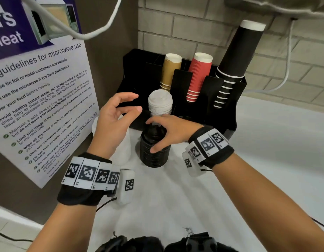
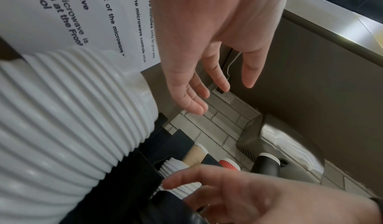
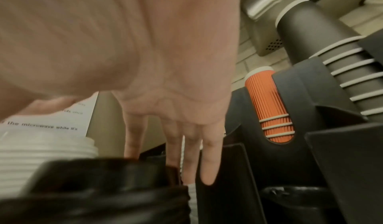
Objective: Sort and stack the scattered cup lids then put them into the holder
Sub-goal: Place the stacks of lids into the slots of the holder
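A stack of black lids (image 1: 154,151) stands on the white counter (image 1: 257,160) in front of the black holder (image 1: 203,115). My right hand (image 1: 164,131) arches over it, fingers (image 3: 209,162) straight and reaching past its far top edge, thumb by its near side. No firm grip shows. The black stack (image 3: 103,186) fills the bottom of the right wrist view. A stack of white lids (image 1: 160,103) sits in the holder's front slot. My left hand (image 1: 121,113) hovers open and holds nothing. Beneath it stands a second white stack (image 1: 124,148), the ribbed white stack (image 2: 62,113) in the left wrist view.
Tan cups (image 1: 170,71), red cups (image 1: 199,75) and tall black cups (image 1: 235,57) fill the holder's rear slots. A microwave poster (image 1: 39,99) covers the wall at left. A brick wall stands behind, and a white cable (image 1: 285,79) hangs at right.
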A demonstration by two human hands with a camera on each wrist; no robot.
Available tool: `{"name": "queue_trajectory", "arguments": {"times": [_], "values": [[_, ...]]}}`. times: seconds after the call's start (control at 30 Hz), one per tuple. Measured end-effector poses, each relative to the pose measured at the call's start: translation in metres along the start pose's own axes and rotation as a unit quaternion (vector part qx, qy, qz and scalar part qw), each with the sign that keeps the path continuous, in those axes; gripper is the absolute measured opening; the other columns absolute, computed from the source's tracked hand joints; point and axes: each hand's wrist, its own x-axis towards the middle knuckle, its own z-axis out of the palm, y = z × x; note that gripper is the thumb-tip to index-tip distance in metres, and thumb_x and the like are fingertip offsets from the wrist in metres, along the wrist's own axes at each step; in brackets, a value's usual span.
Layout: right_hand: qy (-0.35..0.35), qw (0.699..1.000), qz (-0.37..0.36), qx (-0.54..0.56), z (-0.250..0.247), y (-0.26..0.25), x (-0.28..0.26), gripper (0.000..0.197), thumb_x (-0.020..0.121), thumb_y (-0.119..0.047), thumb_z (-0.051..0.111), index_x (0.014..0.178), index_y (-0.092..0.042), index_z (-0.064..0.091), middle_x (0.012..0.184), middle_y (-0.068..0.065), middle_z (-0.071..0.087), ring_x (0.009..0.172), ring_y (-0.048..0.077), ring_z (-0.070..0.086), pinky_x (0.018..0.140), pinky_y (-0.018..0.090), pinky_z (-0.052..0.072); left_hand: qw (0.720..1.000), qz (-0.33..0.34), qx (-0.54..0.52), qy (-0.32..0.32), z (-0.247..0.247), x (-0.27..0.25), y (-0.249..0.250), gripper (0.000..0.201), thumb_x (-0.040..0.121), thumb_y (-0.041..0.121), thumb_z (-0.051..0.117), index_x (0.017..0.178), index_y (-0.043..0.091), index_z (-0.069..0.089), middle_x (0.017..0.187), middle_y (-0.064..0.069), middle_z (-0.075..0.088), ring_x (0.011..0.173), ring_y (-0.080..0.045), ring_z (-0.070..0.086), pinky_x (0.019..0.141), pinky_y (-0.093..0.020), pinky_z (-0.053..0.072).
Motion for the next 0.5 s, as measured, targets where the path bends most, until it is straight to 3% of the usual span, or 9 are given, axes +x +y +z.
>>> {"name": "queue_trajectory", "arguments": {"times": [0.07, 0.33, 0.5], "values": [[-0.016, 1.0, 0.017, -0.002, 0.005, 0.001, 0.005, 0.093, 0.065, -0.048, 0.083, 0.142, -0.027, 0.035, 0.135, 0.002, 0.045, 0.122, 0.02, 0.046, 0.102, 0.038, 0.045, 1.0, -0.001, -0.002, -0.003, 0.001, -0.001, -0.001, 0.025, 0.091, 0.01, 0.065, 0.115, 0.019, 0.063, 0.121, 0.003, 0.061, 0.091, -0.003, 0.063, 0.099, -0.044, 0.051], [0.006, 1.0, 0.011, 0.011, 0.012, 0.003, 0.013, 0.085, 0.068, -0.036, 0.083, 0.139, -0.023, 0.038, 0.127, 0.005, 0.053, 0.111, 0.021, 0.054, 0.093, 0.039, 0.052, 1.0, 0.006, 0.003, -0.011, 0.001, 0.0, 0.0, 0.026, 0.09, 0.012, 0.066, 0.115, 0.021, 0.063, 0.123, 0.0, 0.06, 0.094, -0.003, 0.063, 0.1, -0.047, 0.05], [0.071, 0.992, -0.009, 0.1, -0.001, 0.005, 0.003, 0.078, 0.069, -0.031, 0.083, 0.136, -0.025, 0.043, 0.121, -0.003, 0.057, 0.108, 0.014, 0.057, 0.091, 0.025, 0.048, 1.0, 0.004, 0.001, -0.011, 0.0, 0.003, -0.002, 0.027, 0.09, 0.012, 0.067, 0.115, 0.02, 0.063, 0.124, -0.002, 0.06, 0.095, -0.004, 0.064, 0.097, -0.039, 0.052]]}}
